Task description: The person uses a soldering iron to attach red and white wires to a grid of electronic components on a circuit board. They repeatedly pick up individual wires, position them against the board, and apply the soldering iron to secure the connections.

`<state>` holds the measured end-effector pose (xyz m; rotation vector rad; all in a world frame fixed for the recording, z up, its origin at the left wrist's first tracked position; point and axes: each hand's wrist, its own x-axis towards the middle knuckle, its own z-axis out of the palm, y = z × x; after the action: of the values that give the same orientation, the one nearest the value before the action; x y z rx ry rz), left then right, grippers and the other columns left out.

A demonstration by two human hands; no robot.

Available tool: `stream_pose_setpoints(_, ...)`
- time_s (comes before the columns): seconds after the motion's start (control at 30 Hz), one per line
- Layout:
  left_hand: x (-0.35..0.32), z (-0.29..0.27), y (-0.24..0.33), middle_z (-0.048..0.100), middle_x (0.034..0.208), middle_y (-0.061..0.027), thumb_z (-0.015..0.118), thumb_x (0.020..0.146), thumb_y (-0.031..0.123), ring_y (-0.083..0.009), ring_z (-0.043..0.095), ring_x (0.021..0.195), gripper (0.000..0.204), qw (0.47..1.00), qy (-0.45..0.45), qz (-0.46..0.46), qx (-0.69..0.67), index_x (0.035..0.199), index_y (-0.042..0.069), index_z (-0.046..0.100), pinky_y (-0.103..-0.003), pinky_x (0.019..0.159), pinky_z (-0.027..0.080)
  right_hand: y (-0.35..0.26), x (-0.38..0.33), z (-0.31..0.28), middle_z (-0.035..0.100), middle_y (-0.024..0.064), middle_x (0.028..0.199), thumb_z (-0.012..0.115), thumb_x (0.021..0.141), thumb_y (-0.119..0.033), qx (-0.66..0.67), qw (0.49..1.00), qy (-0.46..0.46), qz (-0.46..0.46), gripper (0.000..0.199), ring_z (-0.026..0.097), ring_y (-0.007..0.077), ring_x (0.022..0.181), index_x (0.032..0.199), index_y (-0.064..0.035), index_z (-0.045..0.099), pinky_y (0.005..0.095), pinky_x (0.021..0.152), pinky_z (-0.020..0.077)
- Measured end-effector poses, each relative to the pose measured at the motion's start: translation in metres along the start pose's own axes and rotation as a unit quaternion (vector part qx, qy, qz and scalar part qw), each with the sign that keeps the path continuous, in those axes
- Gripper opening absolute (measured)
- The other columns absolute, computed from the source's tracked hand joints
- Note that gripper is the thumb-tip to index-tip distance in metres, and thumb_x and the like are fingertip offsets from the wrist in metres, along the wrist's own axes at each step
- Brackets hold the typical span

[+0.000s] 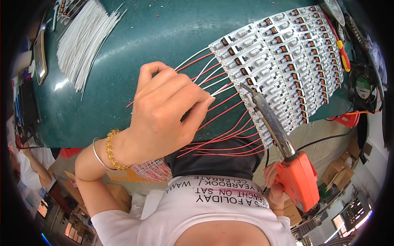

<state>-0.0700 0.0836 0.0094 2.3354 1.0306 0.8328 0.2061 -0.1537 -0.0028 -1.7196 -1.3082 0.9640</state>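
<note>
My left hand [168, 102] is closed in a pinch, thumb against forefinger, on the end of a thin white wire [223, 90]. That wire runs to the left edge of a panel of small circuit boards [283, 53] on the green work surface. Several red wires [223, 104] and a few other white ones trail from the same edge, some passing behind my left hand. My right hand [274, 180] grips a red-handled soldering gun [301, 176], partly hiding my fingers. Its metal tip reaches the panel's left edge, beside the pinched wire; exact contact is too small to tell.
A fanned bundle of white wires [84, 45] lies at the far left, near a phone [40, 57]. To the panel's right are a red-and-yellow screwdriver [344, 56] and a black fan [363, 88]. Wired pieces [152, 170] hang below the near edge. Another person's arm [40, 170] shows at left.
</note>
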Motion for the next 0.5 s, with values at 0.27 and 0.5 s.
stream_pose_setpoints(0.27,0.0,0.01,0.008,0.061,0.086,-0.0039,0.077,0.066,0.0,-0.0183,0.054,0.068,0.016,0.999,-0.014,0.029,-0.019,0.076,0.006,0.066,-0.038,0.077,0.04,-0.03,0.01,0.0,0.058,0.0036,0.063,0.067,0.078,-0.049,0.003,0.998,-0.018,0.063,0.044,0.057,0.0221,0.054,0.069,-0.0075,0.059,0.0334,0.05,0.0413)
stream_pose_setpoints(0.5,-0.002,0.009,0.007,0.06,0.086,-0.0036,0.076,0.065,0.0,-0.018,0.053,0.068,0.016,1.0,-0.014,0.027,0.004,0.076,0.006,0.065,-0.038,0.078,0.04,0.023,-0.029,-0.018,0.054,0.0003,0.061,0.08,0.065,-0.022,0.12,0.992,0.0,0.043,0.027,0.052,0.0169,0.051,0.065,-0.0073,0.057,0.0291,0.051,0.0406)
